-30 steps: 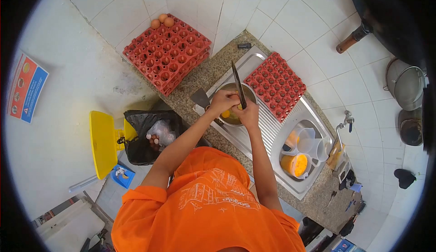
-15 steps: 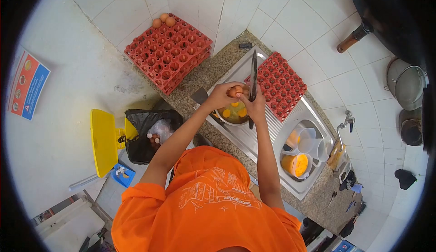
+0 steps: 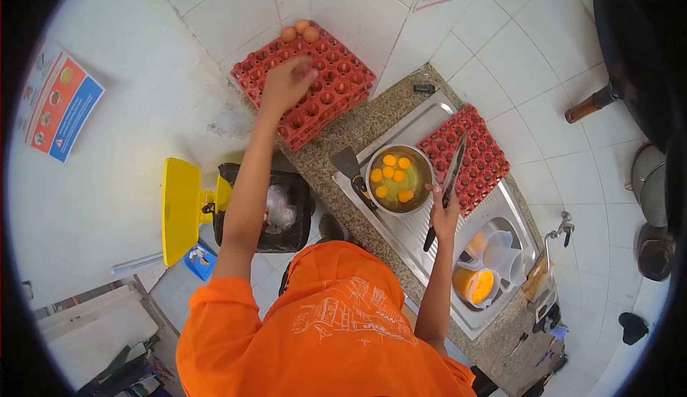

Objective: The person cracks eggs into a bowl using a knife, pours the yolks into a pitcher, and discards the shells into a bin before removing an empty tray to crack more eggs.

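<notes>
My left hand [image 3: 288,86] is over the stacked red egg trays [image 3: 308,121], fingers apart with nothing visible in them, just below three brown eggs [image 3: 301,32] at the stack's far corner. My right hand [image 3: 444,213] grips a long knife [image 3: 455,164] by its black handle, blade pointing up and away. Beside that hand, a metal pot [image 3: 398,209] on the sink's drainboard holds several yolks in clear egg white. Another red egg tray [image 3: 472,157] lies on the drainboard behind the knife.
A black spatula [image 3: 348,164] rests left of the pot. In the sink basin [image 3: 521,234] stand plastic jugs, one with orange-yellow contents. A bin with a black bag [image 3: 297,214] and yellow lid [image 3: 181,211] stands below left. A wooden pan handle [image 3: 588,107] juts from the right.
My left hand has left the pot and moved up and left to the stacked trays. The egg held over the pot is gone from my hands. My right hand, still with the knife, has lowered beside the pot.
</notes>
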The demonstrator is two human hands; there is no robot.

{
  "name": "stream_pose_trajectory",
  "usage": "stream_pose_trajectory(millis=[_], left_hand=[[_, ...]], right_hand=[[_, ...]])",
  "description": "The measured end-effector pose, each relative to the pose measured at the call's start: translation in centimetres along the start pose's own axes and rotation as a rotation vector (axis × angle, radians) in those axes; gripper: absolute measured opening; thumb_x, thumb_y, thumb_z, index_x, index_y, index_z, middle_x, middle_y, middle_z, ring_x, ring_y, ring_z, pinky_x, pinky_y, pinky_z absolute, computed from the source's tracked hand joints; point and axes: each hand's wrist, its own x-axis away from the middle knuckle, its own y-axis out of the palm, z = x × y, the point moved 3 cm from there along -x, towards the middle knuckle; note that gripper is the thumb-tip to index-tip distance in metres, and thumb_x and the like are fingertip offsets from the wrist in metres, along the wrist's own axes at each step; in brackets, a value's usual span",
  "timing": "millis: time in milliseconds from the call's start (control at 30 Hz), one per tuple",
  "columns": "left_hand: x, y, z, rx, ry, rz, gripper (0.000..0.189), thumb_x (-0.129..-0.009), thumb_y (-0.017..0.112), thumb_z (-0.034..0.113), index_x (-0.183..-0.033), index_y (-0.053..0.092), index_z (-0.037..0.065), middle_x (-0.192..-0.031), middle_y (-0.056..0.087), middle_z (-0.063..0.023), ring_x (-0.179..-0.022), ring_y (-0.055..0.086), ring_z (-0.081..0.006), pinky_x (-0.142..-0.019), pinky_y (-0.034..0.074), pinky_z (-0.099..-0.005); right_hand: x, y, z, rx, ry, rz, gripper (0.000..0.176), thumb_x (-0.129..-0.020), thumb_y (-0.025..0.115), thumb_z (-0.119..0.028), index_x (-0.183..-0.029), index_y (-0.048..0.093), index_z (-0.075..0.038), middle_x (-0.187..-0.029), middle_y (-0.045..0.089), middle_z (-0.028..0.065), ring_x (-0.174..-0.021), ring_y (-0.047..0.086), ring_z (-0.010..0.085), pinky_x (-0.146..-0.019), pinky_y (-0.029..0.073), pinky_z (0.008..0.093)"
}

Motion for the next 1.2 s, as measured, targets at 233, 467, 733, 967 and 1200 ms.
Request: stream_pose_trajectory(millis=[233,467,733,967,1200], left_hand=[[-14.3,7.3,-7.2,-0.665,0.221,-0.026,0.048,-0.084,0.069,0.006,-0.131,0.066,0.018,-0.138,0.063,-0.0085,-0.122,0.062,-0.0307,-0.100,0.053,-0.0463],[-16.6,6.1,-7.7,-0.572,0.095,-0.180,0.047,-0.077,0.074,0.002,-0.122,0.068,0.014,-0.128,0.065,-0.0108,-0.115,0.064,-0.0327,-0.095,0.055,-0.0469],[3.2,11.2,3.3,0.644,-0.201,-0.334,0.042,-0.080,0.081,0.007,-0.120,0.065,0.005,-0.116,0.071,-0.0062,-0.106,0.067,-0.0145,-0.090,0.055,-0.0310],[18.5,20.3,5.4,1.486,-1.033,-0.628,0.039,-0.102,0.059,0.014,-0.135,0.053,-0.005,-0.129,0.063,-0.0170,-0.115,0.066,-0.0273,-0.102,0.057,-0.0377],[20.0,23.4,4.9,1.465,-0.959,-0.548,0.045,-0.105,0.055,0.021,-0.138,0.050,-0.008,-0.133,0.060,-0.0210,-0.118,0.065,-0.0319,-0.108,0.055,-0.0441]], right_hand=[[0.5,0.4,0.4,0.111,-0.192,-0.003,0.036,-0.106,0.060,-0.024,-0.133,0.058,-0.001,-0.100,0.076,0.0091,-0.054,0.052,0.0066,-0.049,0.041,0.0243],[4.1,-2.4,2.3,0.129,0.004,0.074,0.038,-0.098,0.073,-0.023,-0.129,0.063,-0.003,-0.083,0.073,0.0026,-0.050,0.046,0.0034,-0.048,0.039,0.0242],[2.8,2.3,2.7,0.344,-0.178,0.018,0.024,-0.101,0.068,-0.021,-0.118,0.068,-0.004,-0.071,0.063,0.0053,-0.060,0.055,0.0113,-0.057,0.045,0.0291],[4.0,6.5,-1.4,0.289,-0.341,0.175,0.017,-0.106,0.053,-0.016,-0.111,0.065,-0.004,-0.079,0.068,0.0207,-0.063,0.066,0.0319,-0.057,0.048,0.0418],[3.1,7.7,1.4,0.602,-0.278,0.141,0.018,-0.102,0.058,-0.016,-0.104,0.068,0.000,-0.069,0.064,0.0266,-0.067,0.068,0.0453,-0.059,0.050,0.0489]])
